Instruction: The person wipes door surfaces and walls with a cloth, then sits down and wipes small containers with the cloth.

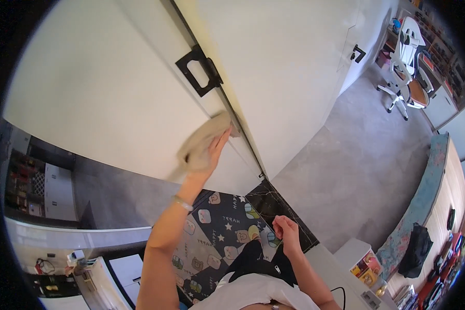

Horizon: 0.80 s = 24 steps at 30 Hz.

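Observation:
My left hand (214,151) reaches up and presses a beige cloth (205,138) against a white door (98,88), close to its edge. The cloth is bunched and slightly blurred, spread under my palm and fingers. Above it, the door carries a black handle plate (198,71) with a rectangular cut-out. A bracelet (183,203) circles my left wrist. My right hand (285,230) hangs low in front of my body, its fingers curled in with nothing visible in them. It is apart from the door and the cloth.
A dark patterned mat (219,222) lies beneath me, beside a black marble-look threshold (274,204). To the right rises a white wall panel (289,67); beyond are grey floor (341,155), a white swivel chair (405,67) and a long bench-like surface with a black bag (416,250).

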{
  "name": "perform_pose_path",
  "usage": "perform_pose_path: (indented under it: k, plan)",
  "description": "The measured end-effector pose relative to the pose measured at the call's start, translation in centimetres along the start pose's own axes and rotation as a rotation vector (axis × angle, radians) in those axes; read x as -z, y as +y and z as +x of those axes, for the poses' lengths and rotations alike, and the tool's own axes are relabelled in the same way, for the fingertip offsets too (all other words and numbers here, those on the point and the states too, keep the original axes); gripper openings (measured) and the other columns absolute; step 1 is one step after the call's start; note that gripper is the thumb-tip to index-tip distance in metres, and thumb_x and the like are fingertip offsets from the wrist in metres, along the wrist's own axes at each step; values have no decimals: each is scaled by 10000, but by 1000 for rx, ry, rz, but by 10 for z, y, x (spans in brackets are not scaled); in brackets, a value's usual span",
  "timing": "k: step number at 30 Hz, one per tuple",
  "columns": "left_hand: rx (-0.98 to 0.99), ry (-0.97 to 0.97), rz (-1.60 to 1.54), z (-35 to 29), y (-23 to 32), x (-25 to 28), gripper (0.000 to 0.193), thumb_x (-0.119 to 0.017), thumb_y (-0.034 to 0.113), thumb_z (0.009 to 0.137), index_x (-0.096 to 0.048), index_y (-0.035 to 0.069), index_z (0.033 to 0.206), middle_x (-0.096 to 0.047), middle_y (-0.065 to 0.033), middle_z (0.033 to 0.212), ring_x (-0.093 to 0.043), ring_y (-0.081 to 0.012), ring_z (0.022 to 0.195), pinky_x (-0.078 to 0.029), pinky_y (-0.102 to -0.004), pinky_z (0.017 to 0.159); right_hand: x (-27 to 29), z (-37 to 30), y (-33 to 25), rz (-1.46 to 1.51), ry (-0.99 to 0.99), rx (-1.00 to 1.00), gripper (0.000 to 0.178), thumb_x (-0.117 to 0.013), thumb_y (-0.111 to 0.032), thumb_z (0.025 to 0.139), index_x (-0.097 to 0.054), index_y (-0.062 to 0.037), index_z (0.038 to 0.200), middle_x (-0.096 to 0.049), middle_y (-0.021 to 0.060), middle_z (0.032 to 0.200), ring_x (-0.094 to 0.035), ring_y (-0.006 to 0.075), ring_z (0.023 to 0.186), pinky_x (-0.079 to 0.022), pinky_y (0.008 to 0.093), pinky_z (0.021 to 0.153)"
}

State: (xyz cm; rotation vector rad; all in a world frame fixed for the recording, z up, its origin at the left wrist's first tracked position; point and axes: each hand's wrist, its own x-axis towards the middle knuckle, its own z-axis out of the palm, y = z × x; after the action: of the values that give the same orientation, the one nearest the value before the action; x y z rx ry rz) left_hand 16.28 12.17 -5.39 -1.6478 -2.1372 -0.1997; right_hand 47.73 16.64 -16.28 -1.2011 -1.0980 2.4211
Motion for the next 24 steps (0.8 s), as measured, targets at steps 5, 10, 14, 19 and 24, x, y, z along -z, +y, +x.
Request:
perform_pose_path:
  k: [5,10,14,19,24]
  plan:
    - [97,360,305,49,-5,68,467,-602,89,858,-575,172,1317,-447,-63,1453,-504,-298,1227,-435,-391,982,13,-2,10,-20,26,-39,285,-560,-287,965,-568,-90,759,-437,-51,634,-342,52,568,-263,255,527]
    - [141,466,387,38,0,14,518,-613,176,878,-507,230,1382,-408,-38,1481,-484,-274,1223,-386,-396,1034,9,14,28,-31,-4,-78,290,-557,-291,968,-569,-91,759,-423,-52,629,-335,56,563,-261,260,521]
    - [80,312,55,0,14,-70,538,-575,195,915,-430,182,1433,-379,-49,1495,-456,-295,1257,-388,-376,1040,18,36,44,-29,19,-49,290,-554,-290,970,-576,-85,766,-424,-49,627,-336,52,560,-262,255,519]
    - [178,29,-626,-72,26,-203,573,-472,115,913,-346,141,1471,-324,-58,1523,-403,-270,1324,-346,-348,1094,37,83,90,-28,13,-46,284,-563,-286,966,-584,-81,772,-432,-43,619,-340,49,549,-261,245,521]
    - [135,-48,-405,-121,52,-316,606,-445,122,897,-316,152,1488,-347,-14,1516,-380,-206,1346,-334,-317,1103,76,145,148,-54,35,-21,282,-562,-277,966,-587,-77,769,-438,-47,617,-336,52,542,-259,247,512]
